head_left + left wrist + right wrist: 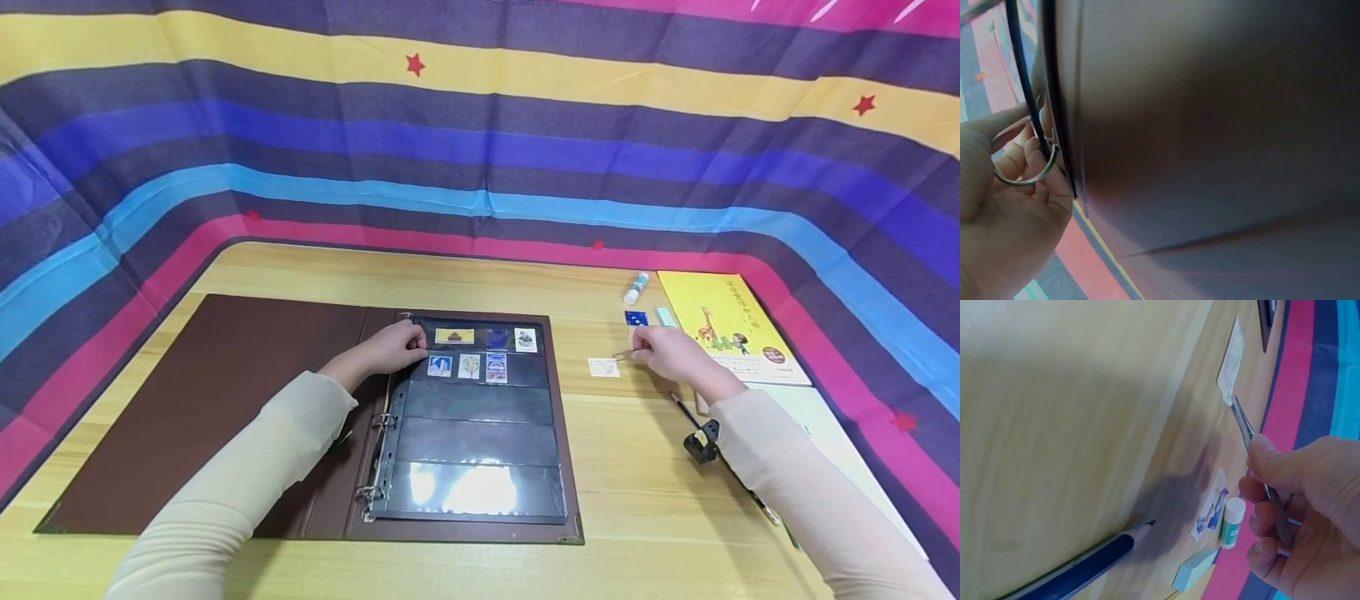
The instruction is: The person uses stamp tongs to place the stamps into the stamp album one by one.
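A brown ring binder [247,400] lies spread out, with a black stamp album page [480,425] on its rings. Several stamps sit in the page's two top rows. My left hand [390,346] pinches the page's upper left edge; in the left wrist view a metal ring [1025,182] stands in front of the curled fingers [1038,159]. My right hand [667,354] holds metal tweezers [1244,425] between thumb and fingers. The tweezer tips meet the corner of a pale stamp [603,367], which looks slightly tilted in the right wrist view [1230,359].
Beyond the right hand are a dark blue stamp [636,318], a glue stick [636,288], a pale green eraser [664,317] and a yellow book [731,321]. A dark pencil [1079,569] lies near the right wrist. A striped cloth [480,142] borders the table.
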The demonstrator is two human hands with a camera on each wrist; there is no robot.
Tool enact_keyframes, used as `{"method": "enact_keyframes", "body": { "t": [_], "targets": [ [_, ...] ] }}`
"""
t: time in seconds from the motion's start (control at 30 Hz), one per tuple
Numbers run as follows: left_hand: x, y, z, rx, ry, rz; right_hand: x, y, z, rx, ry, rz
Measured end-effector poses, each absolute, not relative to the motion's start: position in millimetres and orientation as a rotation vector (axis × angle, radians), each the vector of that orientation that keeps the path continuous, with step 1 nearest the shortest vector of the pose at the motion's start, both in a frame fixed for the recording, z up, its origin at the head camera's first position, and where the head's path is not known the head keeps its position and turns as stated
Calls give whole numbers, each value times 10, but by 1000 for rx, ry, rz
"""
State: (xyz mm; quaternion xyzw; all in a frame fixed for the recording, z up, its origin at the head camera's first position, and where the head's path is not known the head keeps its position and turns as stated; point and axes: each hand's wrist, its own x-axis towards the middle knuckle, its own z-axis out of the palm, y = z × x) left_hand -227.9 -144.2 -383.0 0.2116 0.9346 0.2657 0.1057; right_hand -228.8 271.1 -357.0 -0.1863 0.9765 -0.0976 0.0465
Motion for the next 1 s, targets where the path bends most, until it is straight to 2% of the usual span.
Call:
{"method": "enact_keyframes", "body": {
  "t": [0.57, 0.77, 1.0],
  "targets": [
    [-2269, -1446, -3836, 624, 2777, 795, -2208, 2677, -3546, -648, 3022, -236],
    [-2249, -1471, -3848, 638, 2821, 854, -2143, 2547, -3413, -689, 3023, -289],
    [-2142, -1522, -3785, 777, 2937, 975, -2048, 2286, -3323, -771, 3044, -425]
  ]
}}
